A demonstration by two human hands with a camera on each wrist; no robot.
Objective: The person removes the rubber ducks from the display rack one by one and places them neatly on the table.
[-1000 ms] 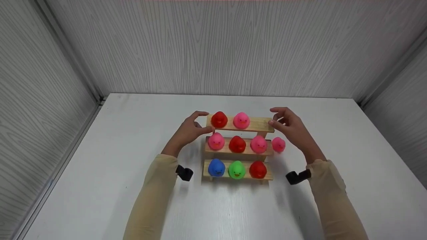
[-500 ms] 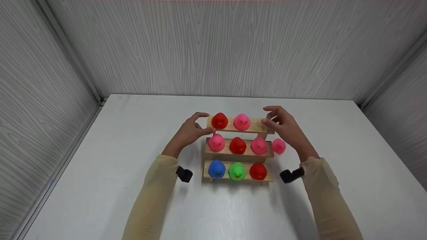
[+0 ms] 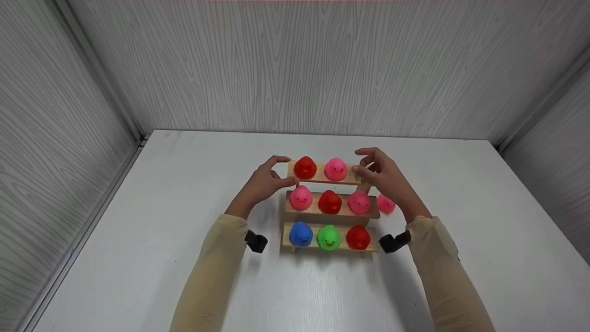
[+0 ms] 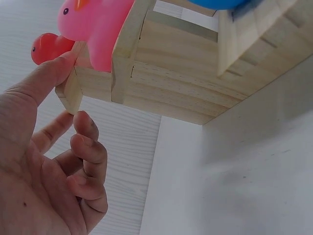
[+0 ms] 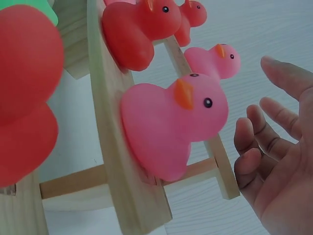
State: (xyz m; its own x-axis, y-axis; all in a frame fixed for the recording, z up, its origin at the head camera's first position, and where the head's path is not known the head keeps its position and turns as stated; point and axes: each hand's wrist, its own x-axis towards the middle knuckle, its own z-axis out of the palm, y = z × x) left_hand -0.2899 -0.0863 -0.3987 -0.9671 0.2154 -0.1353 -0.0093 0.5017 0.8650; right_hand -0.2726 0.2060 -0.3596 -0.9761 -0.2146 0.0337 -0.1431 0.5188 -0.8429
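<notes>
A three-step wooden display rack stands on the white table, with rubber ducks on each step. My left hand pinches the left end of the top step, thumb above and a fingertip at its underside in the left wrist view. On that step sit a red duck and, to its right, a pink duck. Over the step's right end is my right hand, holding nothing. Its thumb and fingers are apart, just right of the pink duck. In the right wrist view, the hand is clear of the ducks.
The middle step carries pink, red and pink ducks, the near one blue, green and red. Another pink duck sits right of the rack, partly behind my right forearm. Grey wood-grain walls close in the back and sides.
My right hand has moved left along the top step, from its right end toward the pink duck. The left hand keeps its grip, and the ducks stay put.
</notes>
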